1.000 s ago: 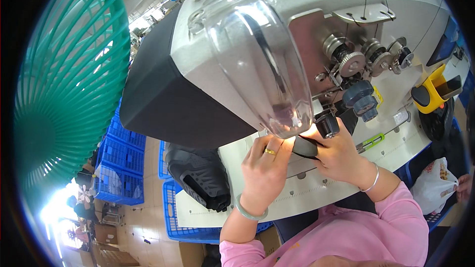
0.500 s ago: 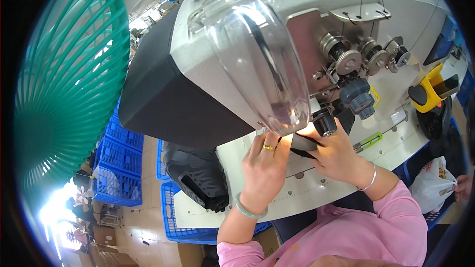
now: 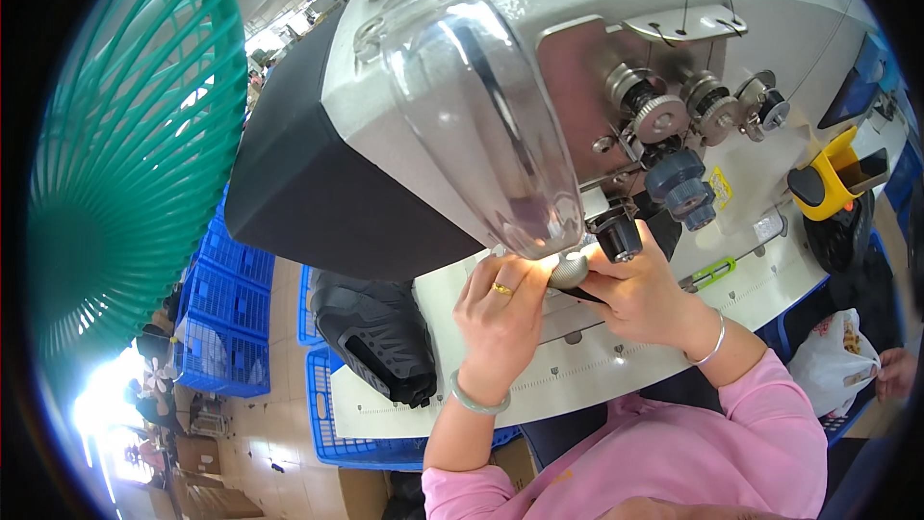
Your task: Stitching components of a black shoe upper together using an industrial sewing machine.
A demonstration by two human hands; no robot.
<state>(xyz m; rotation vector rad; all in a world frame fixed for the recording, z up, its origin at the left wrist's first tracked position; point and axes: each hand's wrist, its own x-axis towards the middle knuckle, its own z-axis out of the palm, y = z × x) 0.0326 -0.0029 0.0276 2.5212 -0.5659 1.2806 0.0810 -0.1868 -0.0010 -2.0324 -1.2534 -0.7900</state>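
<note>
Left hand (image 3: 498, 316) (nine o'clock) and right hand (image 3: 643, 294) (three o'clock) grasping grey piece (image 3: 570, 273): apparently positioning; next move calls for steadiness

Pale, glossy floor tiles (image 3: 289, 433) run down from eight to seven o'clock, with faint joint lines showing. At eight o'clock, blue lattice crates (image 3: 226, 318) stand stacked; farther out that way, a white glare (image 3: 106, 414) washes out detail. Cardboard boxes (image 3: 197, 457) sit toward half past seven. A cream table (image 3: 577, 366) curves from seven to four o'clock. Bright overhead lights (image 3: 271, 39) gleam around half past ten.
</note>
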